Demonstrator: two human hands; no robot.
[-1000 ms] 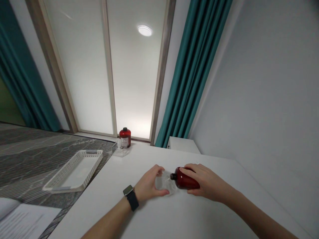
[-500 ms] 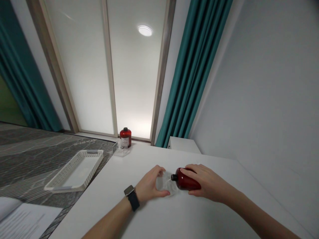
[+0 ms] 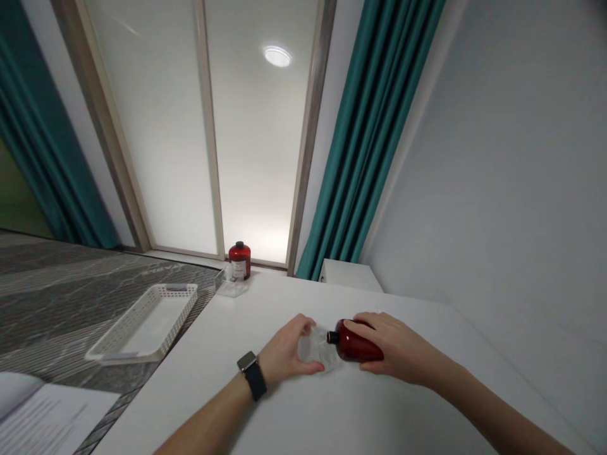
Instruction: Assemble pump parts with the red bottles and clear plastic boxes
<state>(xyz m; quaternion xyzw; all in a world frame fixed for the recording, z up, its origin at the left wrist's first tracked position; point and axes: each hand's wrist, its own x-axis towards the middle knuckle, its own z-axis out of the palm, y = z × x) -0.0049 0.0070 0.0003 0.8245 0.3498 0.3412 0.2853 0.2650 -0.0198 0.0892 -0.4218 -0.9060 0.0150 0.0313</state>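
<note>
The dark red bottle (image 3: 356, 342) lies on its side on the white surface (image 3: 332, 411), long axis running left-right with the black neck pointing at the left hand (image 3: 284, 354). The right hand (image 3: 393, 344) has its fingers wrapped over the body. The left fingers curl around something clear (image 3: 313, 349) right at the mouth, maybe a small plastic cup, hard to tell.

Soft ceiling lamp (image 3: 277, 55) glow; sharp, edges stretched wide.

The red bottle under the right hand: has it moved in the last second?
No. The red bottle lies equally close to the clear container; only the camera shifted slightly.
</note>
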